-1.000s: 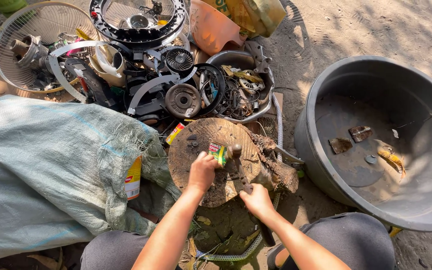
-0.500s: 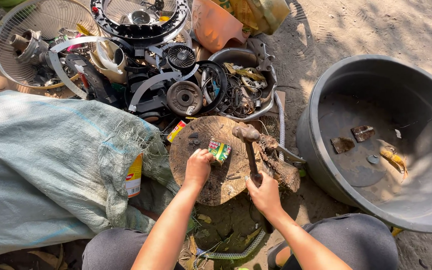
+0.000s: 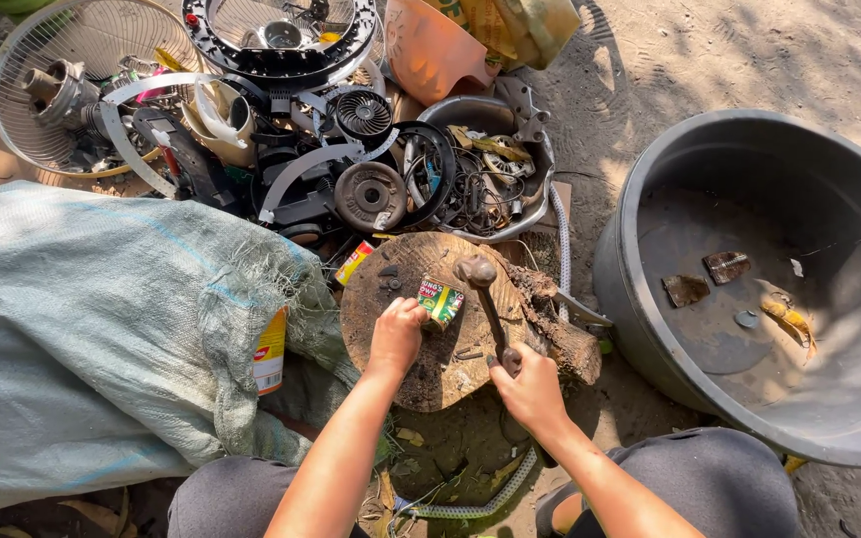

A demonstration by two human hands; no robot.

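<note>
small green, yellow and red can (image 3: pixel 441 302) lying on its side on a round wooden stump slab (image 3: pixel 421 369), near the slab's middle. left hand (image 3: pixel 397 337) closed around the can's near end, fingers wrapped on it, pinning it to the wood. hammer (image 3: pixel 484 289) just to the right of the can, rusty head up beside the can's far end, handle running back toward the body. right hand (image 3: pixel 525 387) clenched tight on the handle's lower end. hammer head close to the can, though contact impossible to confirm.

can looking dented and partly squashed, not yet flat; flattening judged under way rather than finished. a few dark metal scraps scattered on the slab around it.

right of the slab, a rough chunk of log (image 3: pixel 560 334) touching its edge. farther right, a big dark plastic tub (image 3: pixel 849 438) on sandy ground, holding only a handful of bits: two flat rusty pieces (image 3: pixel 707 279), a small round disc, a yellowish scrap. mostly bare tub floor, suggesting little sorted so far.

left of the slab, a large pale woven sack (image 3: pixel 82 329), bulging and lying on its side, with a yellow and red can (image 3: pixel 270 351) peeping from its torn mouth.

beyond the slab, a heap of scrap (image 3: pixel 351 159): fan grille, black plastic rings, a small round fan, wires, a metal bowl of odd parts, an orange plastic shard. much scrap untouched.
</note>
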